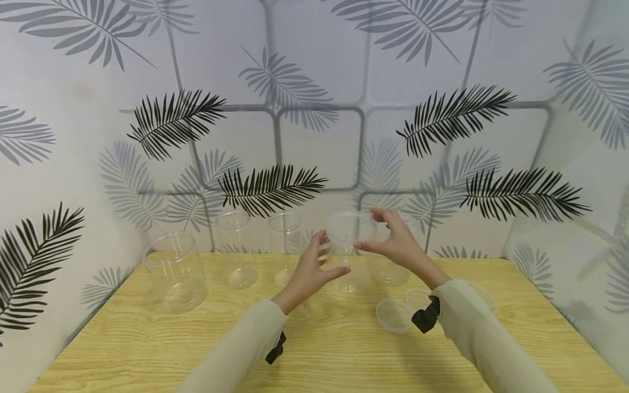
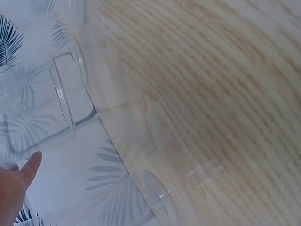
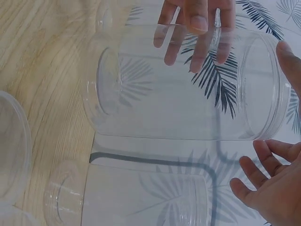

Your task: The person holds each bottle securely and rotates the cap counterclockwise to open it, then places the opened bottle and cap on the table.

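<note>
A clear plastic jar [image 1: 350, 275] stands upright on the table between my two hands. My left hand [image 1: 310, 268] holds its side, with the thumb toward me and the other fingers behind; in the right wrist view these fingers show through the jar wall [image 3: 164, 110]. A whitish clear lid [image 1: 342, 230] sits at the jar's mouth. My right hand [image 1: 399, 243] grips the lid by its rim, thumb on the near side and fingers on the far side. Whether the lid is fully seated cannot be told. In the left wrist view only part of the left hand [image 2: 16, 188] shows.
To the left stand a wide clear jar [image 1: 178, 278] and two narrower ones, a left one [image 1: 237, 254] and a right one [image 1: 285, 245]. Another jar [image 1: 391, 273] is behind my right hand. Loose clear lids [image 1: 393, 315] lie near my right wrist. A leaf-patterned backdrop [image 1: 314, 147] rises behind the table.
</note>
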Tool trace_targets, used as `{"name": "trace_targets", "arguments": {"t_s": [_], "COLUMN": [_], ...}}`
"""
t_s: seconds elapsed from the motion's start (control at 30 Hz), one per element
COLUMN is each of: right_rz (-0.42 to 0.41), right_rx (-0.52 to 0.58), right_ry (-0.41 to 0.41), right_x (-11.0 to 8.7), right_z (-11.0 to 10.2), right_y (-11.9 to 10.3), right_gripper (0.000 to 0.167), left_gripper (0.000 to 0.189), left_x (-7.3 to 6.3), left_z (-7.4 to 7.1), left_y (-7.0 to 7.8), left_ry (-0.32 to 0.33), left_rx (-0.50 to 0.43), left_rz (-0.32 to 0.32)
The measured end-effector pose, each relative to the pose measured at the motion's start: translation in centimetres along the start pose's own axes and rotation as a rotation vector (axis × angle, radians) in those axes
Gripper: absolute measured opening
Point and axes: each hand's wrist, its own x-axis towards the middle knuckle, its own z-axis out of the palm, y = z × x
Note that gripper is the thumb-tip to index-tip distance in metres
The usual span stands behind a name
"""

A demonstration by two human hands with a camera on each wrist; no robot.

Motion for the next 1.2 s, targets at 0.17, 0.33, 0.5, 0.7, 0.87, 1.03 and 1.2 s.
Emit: {"name": "trace_targets", "arguments": {"t_s": [0.17,0.33,0.5,0.7,0.87,1.03,1.2], "right_rz": [0.022,0.035,0.054,0.037,0.017,0.020,0.008], "right_rx": [0.026,0.120,0.187,0.235,0.275,0.308,0.341], "right_ry": [-0.016,-0.074,-0.129,-0.121,-0.119,-0.140,-0.161], "right_x": [-0.2,-0.6,-1.1,-1.4,-1.6,-1.8,-2.1], "right_z": [0.1,0.2,0.2,0.3,0.4,0.4,0.4], "right_y": [-0.2,-0.2,-0.2,-0.5,-0.6,-0.9,-1.0], "right_gripper": [0.087,0.084,0.088,0.084,0.081,0.081,0.079], "left_gripper": [0.086,0.084,0.086,0.090,0.095,0.095,0.097], "left_x": [-0.7,-1.4,-1.9,-2.1,-2.0,-1.9,-1.8], "left_z": [-0.5,-0.8,-1.0,-1.3,-1.6,-1.7,-1.9], "left_y": [0.9,1.6,1.0,1.0,1.0,0.7,0.3], "left_ry": [-0.019,-0.033,-0.042,-0.020,-0.033,-0.093,-0.172], "left_rx": [-0.004,-0.003,0.029,0.056,0.064,0.041,-0.006], "left_rz": [-0.005,-0.003,0.008,0.021,0.017,0.014,0.000]}}
